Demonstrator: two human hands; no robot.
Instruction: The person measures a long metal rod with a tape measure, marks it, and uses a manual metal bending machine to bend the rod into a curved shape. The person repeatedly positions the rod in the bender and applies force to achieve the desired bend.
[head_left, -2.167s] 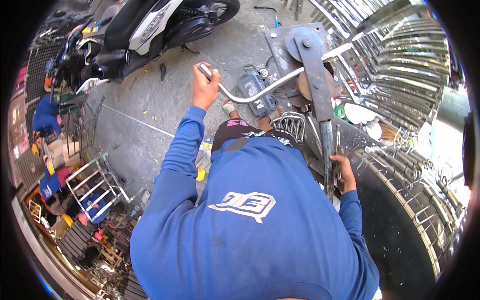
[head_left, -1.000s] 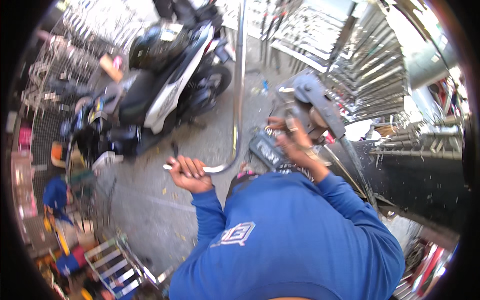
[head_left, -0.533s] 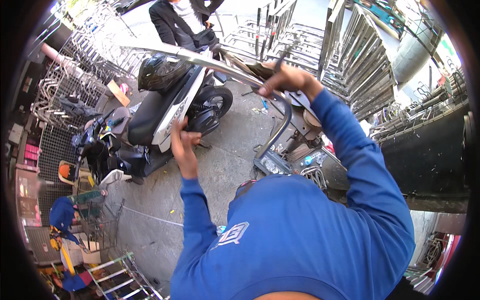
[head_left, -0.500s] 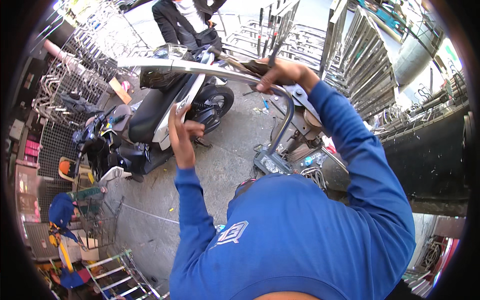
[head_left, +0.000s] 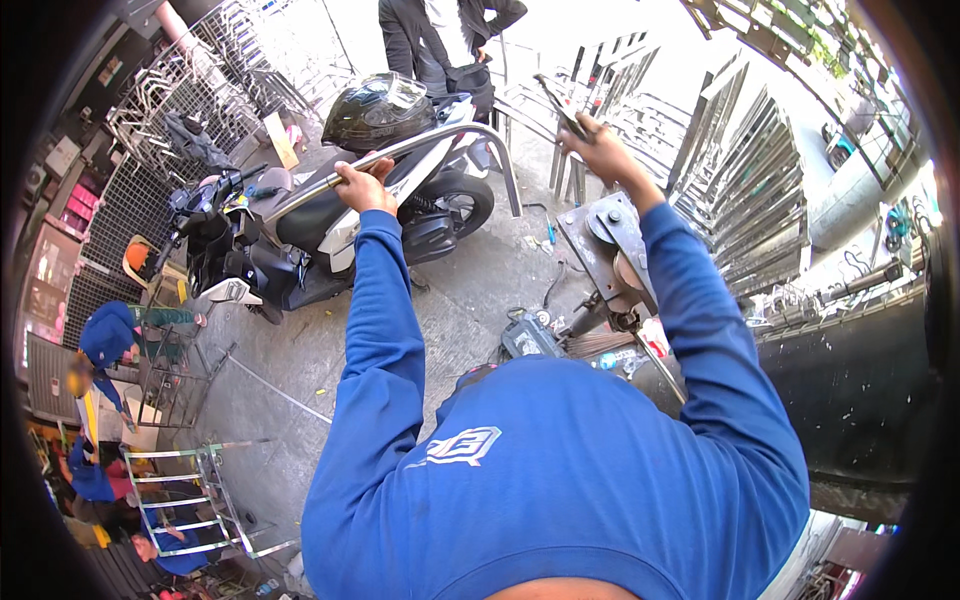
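Note:
My left hand (head_left: 368, 188) is closed around a shiny metal tube (head_left: 440, 136), raised in front of the scooter. The tube runs nearly straight from my hand, then curves sharply downward at its far right end. My right hand (head_left: 612, 158) is apart from the tube, farther right, gripping a long, dark, flat tool (head_left: 558, 103) that points up and left. Its exact kind is not clear. Below my right hand stands a tube bender (head_left: 600, 235) with a metal plate and round rollers.
A scooter (head_left: 315, 222) with a dark helmet (head_left: 378, 112) on it stands ahead on the left. Another person (head_left: 425, 45) stands behind it. Stacked metal frames (head_left: 750, 150) line the right. A grey box-like machine (head_left: 530, 335) sits on the floor. Several people work at lower left.
My left hand has gone from free to holding the tube. My right hand has come off the tube and moved right with the dark tool. The tube has swung, its bent end now hanging ahead.

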